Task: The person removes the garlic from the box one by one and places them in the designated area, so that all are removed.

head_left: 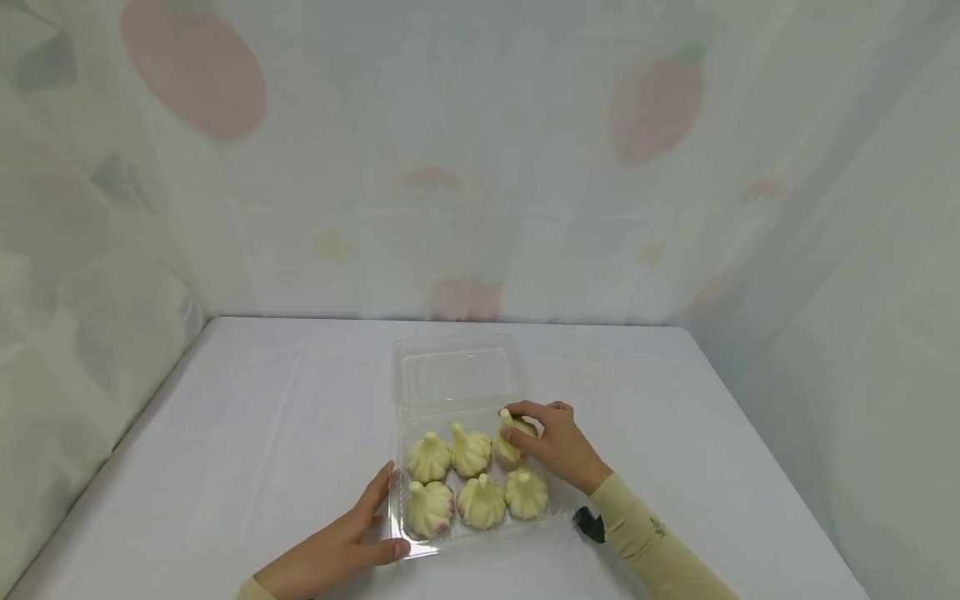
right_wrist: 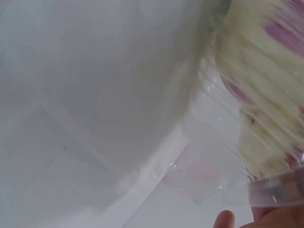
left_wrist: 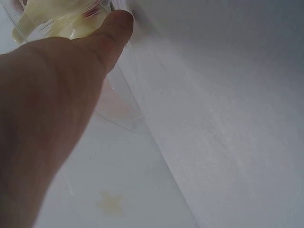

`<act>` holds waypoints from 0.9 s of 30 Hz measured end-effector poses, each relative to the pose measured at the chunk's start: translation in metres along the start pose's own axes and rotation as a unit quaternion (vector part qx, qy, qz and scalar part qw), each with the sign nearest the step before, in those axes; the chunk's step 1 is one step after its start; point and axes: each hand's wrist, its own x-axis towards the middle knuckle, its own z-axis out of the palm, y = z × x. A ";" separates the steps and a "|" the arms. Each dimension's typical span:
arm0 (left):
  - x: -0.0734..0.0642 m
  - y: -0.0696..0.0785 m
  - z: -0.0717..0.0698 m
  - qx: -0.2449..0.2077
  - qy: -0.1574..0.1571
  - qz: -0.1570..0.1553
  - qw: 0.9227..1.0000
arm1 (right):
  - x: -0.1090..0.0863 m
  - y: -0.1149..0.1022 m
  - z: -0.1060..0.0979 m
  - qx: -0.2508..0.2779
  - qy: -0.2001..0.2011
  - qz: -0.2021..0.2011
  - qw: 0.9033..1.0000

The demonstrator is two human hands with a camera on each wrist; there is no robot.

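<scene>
Well, the right hand pinches garlic (left hand spread against box).

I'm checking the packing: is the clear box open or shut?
Open: in the head view, its lid lies back beyond the box, and the garlic sits uncovered.

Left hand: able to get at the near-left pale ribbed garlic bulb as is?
Probably yes. The left hand rests at the clear plastic box's left edge, beside the near-left pale ribbed garlic bulb. The clear plastic lid lies open behind, so above looks free; only the side wall intervenes.
</scene>
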 end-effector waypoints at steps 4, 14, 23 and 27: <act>-0.001 0.000 0.000 0.002 0.001 0.001 1.000 | 0.001 0.000 -0.003 0.031 0.026 -0.016 0.999; 0.000 0.001 0.000 -0.009 -0.002 -0.004 1.000 | 0.001 -0.002 -0.021 0.133 0.067 -0.003 0.989; -0.001 0.003 -0.001 0.000 -0.003 0.000 1.000 | 0.000 -0.028 -0.056 0.178 0.105 0.014 0.978; -0.002 0.003 -0.001 -0.002 -0.001 0.001 1.000 | -0.003 -0.024 -0.065 0.185 0.118 0.020 0.975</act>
